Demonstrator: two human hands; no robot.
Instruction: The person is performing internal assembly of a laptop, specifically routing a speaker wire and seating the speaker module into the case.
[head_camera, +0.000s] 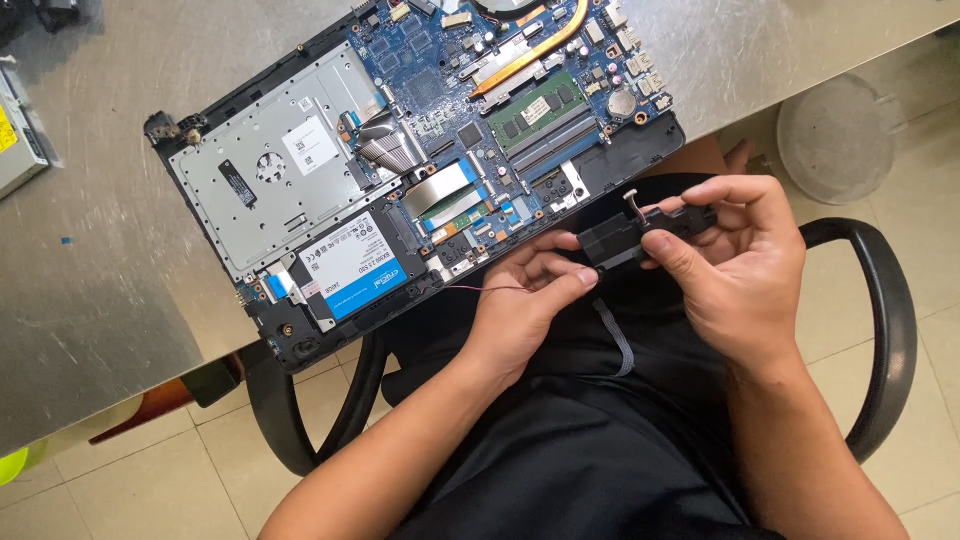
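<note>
A small black laptop speaker (640, 235), lifted just off the near edge of the opened laptop (400, 170), is gripped by the right hand (735, 265) and left hand (525, 300); its thin wire (490, 289) must be handled gently.

You've got two hands in view, left (525, 300) and right (735, 255), both on one small black speaker module (625, 238). There's one opened laptop (400, 160) on the one metal table (90, 300), with one memory stick (538, 108), one blue-and-white drive (350, 265), one coin cell (623, 101) and one copper heat pipe (535, 50).
</note>
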